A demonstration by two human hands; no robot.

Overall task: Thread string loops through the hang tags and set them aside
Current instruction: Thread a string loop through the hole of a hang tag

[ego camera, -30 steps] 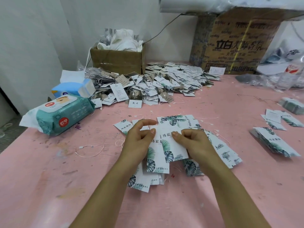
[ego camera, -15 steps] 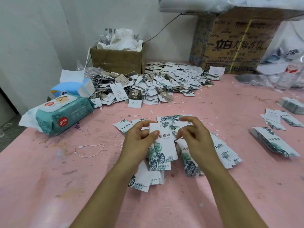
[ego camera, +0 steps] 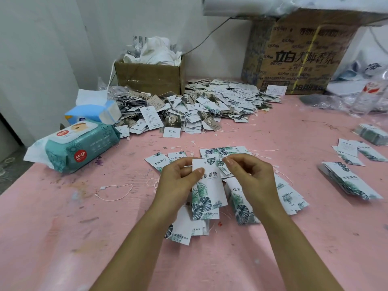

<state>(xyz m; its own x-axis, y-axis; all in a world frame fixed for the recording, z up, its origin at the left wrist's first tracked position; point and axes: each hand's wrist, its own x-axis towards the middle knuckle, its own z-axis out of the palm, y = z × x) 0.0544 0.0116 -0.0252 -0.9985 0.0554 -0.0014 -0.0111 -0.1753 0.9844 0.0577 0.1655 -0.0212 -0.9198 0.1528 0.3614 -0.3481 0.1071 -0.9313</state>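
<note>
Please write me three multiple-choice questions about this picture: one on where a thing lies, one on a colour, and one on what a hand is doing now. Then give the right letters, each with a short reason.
1. Where does the teal wet-wipes pack lie?
A. inside the brown carton
B. on the left side of the table
C. under the right forearm

2. What colour is the table top?
A. green
B. black
C. pink

3. What is the left hand doing?
A. pinching a leaf-printed hang tag near its top
B. lying flat on the table
C. lifting the blue tissue pack

Answers:
1 B: the pack rests on the table near its left edge, outside any box.
2 C: bare pink surface shows all around the tags.
3 A: the thumb presses on the tag's face, and the fingers are behind it.
</note>
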